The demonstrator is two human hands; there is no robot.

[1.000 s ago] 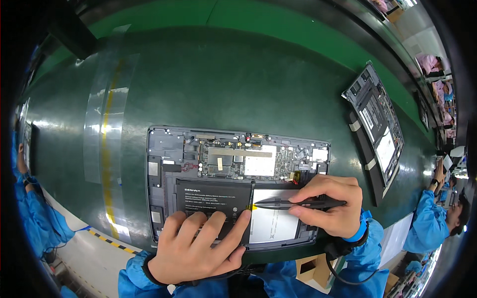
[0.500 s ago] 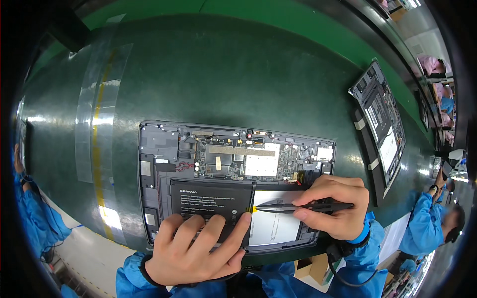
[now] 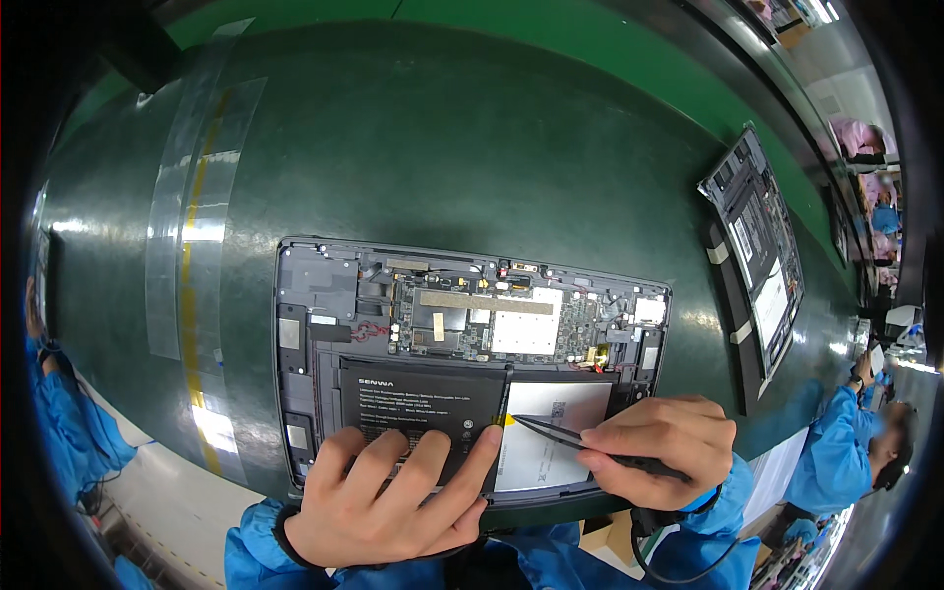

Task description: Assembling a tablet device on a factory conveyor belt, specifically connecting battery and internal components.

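An opened tablet-like device [image 3: 317,277] lies in front of me, its circuit board [image 3: 462,324] exposed along the far side. Below the board, a black battery [image 3: 423,390] sits beside a silver-white battery panel [image 3: 529,470]. My left hand [image 3: 383,501] rests over the black battery with fingers apart, the index fingertip pressing by the seam next to a small yellow tab [image 3: 509,420]. Pinched in my right hand [image 3: 671,444] are black tweezers [image 3: 556,432], slanting over the white panel. Their tips are at or just beside the yellow tab; contact is unclear.
A second opened device [image 3: 757,246] leans on a dark support at the right of the green table [image 3: 442,138]. Clear and yellow tape strips [image 3: 193,285] run down the left. People in blue sit at both sides. An open cardboard box [image 3: 612,539] is below the near edge.
My right hand has dropped slightly nearer to me, so the tweezers slant more, and their tips have shifted a little right. My left hand stays on the battery.
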